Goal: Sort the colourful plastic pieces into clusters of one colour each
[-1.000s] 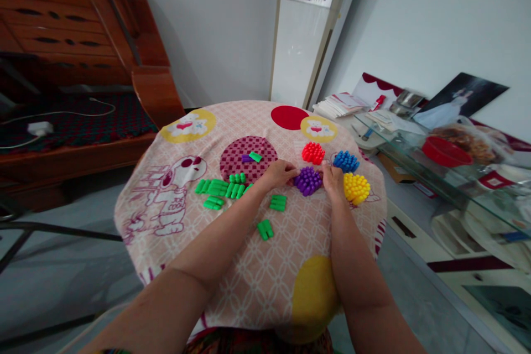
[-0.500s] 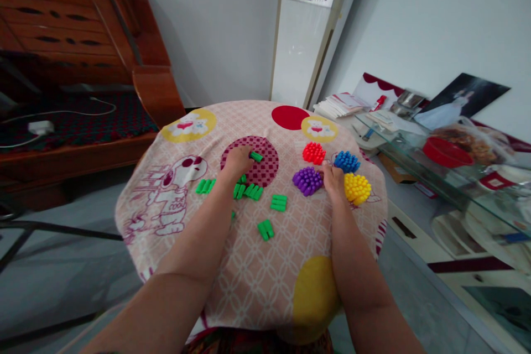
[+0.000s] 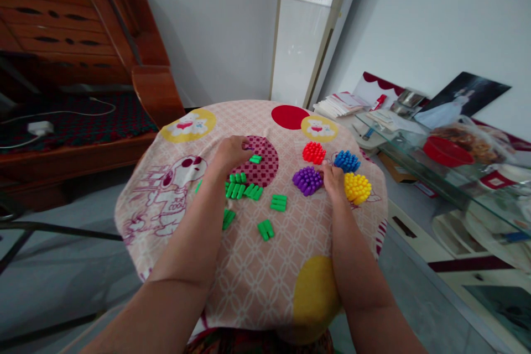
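Above the dark red checked circle, my left hand point(image 3: 233, 152) is open, its fingers slightly bent. Just right of its fingertips a small green plastic piece point(image 3: 255, 159) lies on the cloth, apart from the hand. Several more green pieces point(image 3: 254, 192) lie in short side-by-side groups nearer to me, some partly behind my left forearm. My right hand point(image 3: 333, 179) rests open on the table among four bundles of pegs: purple point(image 3: 307, 181), red point(image 3: 314, 152), blue point(image 3: 347, 161) and yellow point(image 3: 357, 188). Its fingertips lie close to the purple bundle; nothing shows in it.
A patterned cloth point(image 3: 249, 265) covers the round table. To the right stands a glass shelf point(image 3: 406, 157) with papers point(image 3: 341, 104), a red bowl point(image 3: 448, 152) and a photo point(image 3: 462, 100). A wooden bench point(image 3: 153, 88) is at the left, a white cabinet-like unit point(image 3: 302, 44) behind.
My left hand has let go of the green piece, which now lies on the checked circle, and has drawn back to the left. The right hand has stayed put.
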`<control>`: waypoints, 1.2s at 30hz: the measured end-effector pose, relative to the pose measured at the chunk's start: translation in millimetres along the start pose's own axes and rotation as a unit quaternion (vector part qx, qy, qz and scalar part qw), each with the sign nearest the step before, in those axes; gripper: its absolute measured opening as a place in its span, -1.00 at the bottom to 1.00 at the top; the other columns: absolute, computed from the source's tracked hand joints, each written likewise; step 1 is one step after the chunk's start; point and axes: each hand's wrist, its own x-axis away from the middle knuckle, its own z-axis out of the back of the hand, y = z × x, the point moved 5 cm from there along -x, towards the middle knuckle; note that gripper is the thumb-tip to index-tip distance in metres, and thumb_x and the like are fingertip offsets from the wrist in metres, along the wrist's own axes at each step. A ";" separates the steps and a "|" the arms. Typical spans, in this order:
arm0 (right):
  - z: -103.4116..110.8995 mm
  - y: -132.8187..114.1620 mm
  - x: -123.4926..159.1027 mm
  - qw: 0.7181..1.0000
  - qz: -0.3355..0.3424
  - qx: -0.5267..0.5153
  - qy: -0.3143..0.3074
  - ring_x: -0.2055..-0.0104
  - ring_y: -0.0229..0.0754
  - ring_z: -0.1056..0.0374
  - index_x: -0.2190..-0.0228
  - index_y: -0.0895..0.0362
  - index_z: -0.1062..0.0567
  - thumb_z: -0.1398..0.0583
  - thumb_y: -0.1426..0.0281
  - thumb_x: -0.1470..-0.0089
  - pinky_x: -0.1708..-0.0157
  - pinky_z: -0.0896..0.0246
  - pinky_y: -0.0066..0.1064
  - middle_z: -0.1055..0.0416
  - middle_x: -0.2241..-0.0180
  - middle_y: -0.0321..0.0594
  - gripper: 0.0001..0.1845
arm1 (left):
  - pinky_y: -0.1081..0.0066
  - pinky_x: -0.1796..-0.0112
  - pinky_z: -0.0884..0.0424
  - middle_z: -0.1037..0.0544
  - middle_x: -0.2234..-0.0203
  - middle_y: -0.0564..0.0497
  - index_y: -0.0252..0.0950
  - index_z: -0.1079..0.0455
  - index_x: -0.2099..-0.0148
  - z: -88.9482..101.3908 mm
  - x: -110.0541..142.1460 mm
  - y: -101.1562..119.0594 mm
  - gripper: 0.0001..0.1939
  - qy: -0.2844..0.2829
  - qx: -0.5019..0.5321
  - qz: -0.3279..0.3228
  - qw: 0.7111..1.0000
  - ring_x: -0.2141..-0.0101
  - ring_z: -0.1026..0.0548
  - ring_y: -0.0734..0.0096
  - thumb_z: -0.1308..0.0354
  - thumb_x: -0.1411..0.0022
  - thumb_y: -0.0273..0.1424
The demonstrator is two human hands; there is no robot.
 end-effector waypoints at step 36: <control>-3.1 8.6 -5.1 1.000 0.017 0.009 0.014 0.23 0.10 -0.48 0.51 0.18 -0.61 0.09 0.00 -0.22 0.15 -0.27 -0.20 -0.56 0.41 0.12 -0.31 | 0.24 0.07 -0.50 -0.61 0.14 -0.10 -0.35 -0.48 -0.06 31.6 -14.0 -27.4 -0.56 0.179 0.317 -0.074 0.928 0.16 -0.56 0.32 -0.11 -0.11 -0.48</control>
